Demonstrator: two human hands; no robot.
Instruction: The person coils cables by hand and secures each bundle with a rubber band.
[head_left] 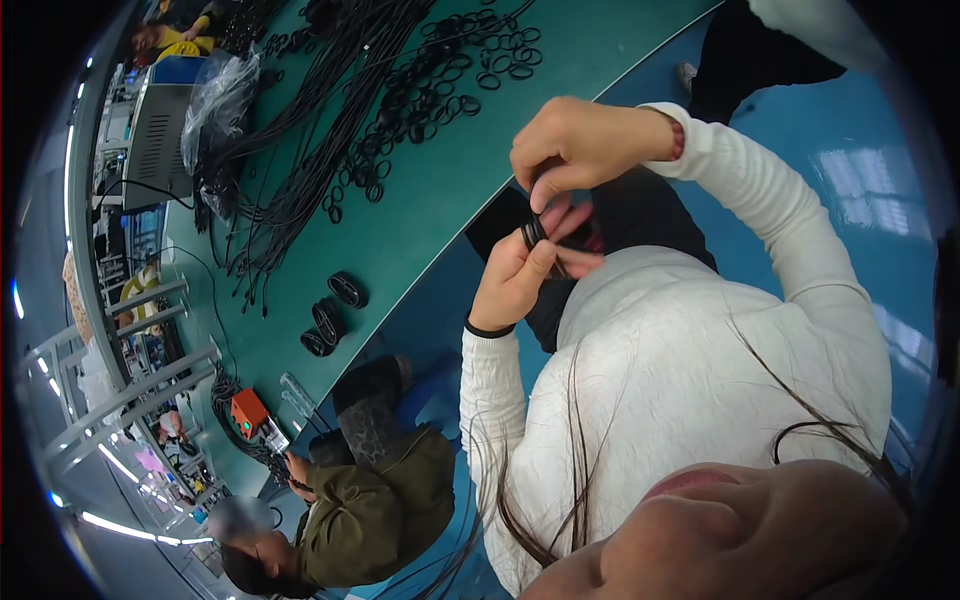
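Above my lap, beside the table edge, my left hand (515, 275) grips a small black coil (534, 234), thumb pressed on it and some fingers stretched out. It looks like wound cable, partly hidden by the fingers. My right hand (585, 150) is closed just above the coil, its fingertips pinched at the coil's upper end. Exactly what lies between those fingertips is hidden. Three wound black cable coils (326, 322) lie on the green table (420, 190), to the left of my hands.
Many loose black rings (430, 95) are scattered over the table, beside a long spread of black cables (300, 170). A clear plastic bag (215, 105) lies near a pale metal box (160, 135). At lower left a co-worker in a green jacket (380, 520) handles something beside an orange device (249, 412).
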